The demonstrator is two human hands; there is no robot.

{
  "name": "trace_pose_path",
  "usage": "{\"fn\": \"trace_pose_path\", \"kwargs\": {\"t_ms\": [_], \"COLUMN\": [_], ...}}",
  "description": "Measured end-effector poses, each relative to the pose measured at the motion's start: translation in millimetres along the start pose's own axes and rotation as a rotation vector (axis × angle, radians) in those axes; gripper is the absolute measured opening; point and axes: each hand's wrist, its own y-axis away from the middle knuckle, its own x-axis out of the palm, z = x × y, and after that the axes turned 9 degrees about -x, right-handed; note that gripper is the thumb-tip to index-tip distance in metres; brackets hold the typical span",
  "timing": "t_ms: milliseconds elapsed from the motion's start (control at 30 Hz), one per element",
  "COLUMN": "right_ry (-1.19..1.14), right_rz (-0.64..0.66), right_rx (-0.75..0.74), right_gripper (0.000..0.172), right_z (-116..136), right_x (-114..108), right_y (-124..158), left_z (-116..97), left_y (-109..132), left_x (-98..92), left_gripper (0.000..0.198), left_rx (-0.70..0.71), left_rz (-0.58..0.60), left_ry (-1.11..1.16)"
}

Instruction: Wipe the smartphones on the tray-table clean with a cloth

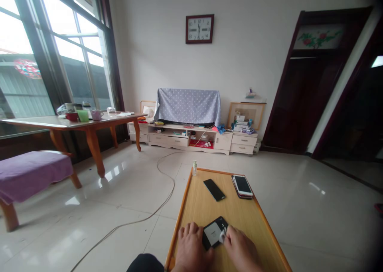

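A black phone (pixel 213 234) lies tilted on the narrow wooden table (pixel 191 208), a light grey rectangle on its upward face. My left hand (pixel 191 246) holds it along the left side, with the thumb at its near corner. My right hand (pixel 241 248) is closed, pinching a small whitish wad (pixel 222 235) over the phone's right part; its exact material is unclear. Farther up the table lies a dark phone (pixel 214 190). To its right, a stack of phones has a white-framed phone (pixel 243 185) on top.
A small pump bottle (pixel 194 168) stands at the table's far left corner. A cable (pixel 161 206) runs across the tiled floor. Beyond are a low cabinet (pixel 223 142), a cloth-covered shape (pixel 188 106), a dining table (pixel 36 122) with cups, and a purple-covered bench (pixel 32 172).
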Motion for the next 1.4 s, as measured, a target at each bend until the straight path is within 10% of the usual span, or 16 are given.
{"fn": "trace_pose_path", "kwargs": {"t_ms": [267, 667, 1200, 1400], "right_ry": [-0.235, -0.280, -0.853, -0.589], "right_rz": [0.208, 0.012, 0.054, -0.210], "right_rx": [-0.266, 0.067, 0.317, 0.224], "right_gripper": [0.053, 0.007, 0.024, 0.019], "right_z": [2, -11, 8, -4], "right_x": [-36, -18, 2, -7], "right_y": [-20, -18, 14, 12], "left_z": [4, -5, -6, -14], "left_y": [-2, 1, -2, 0], "left_x": [4.7, 5.1, 18.7, 15.3], "left_gripper": [0.053, 0.049, 0.053, 0.065], "left_rx": [0.057, 0.073, 0.161, 0.115], "left_rz": [0.043, 0.010, -0.020, 0.024], "left_ry": [-0.048, -0.067, -0.118, -0.166]}}
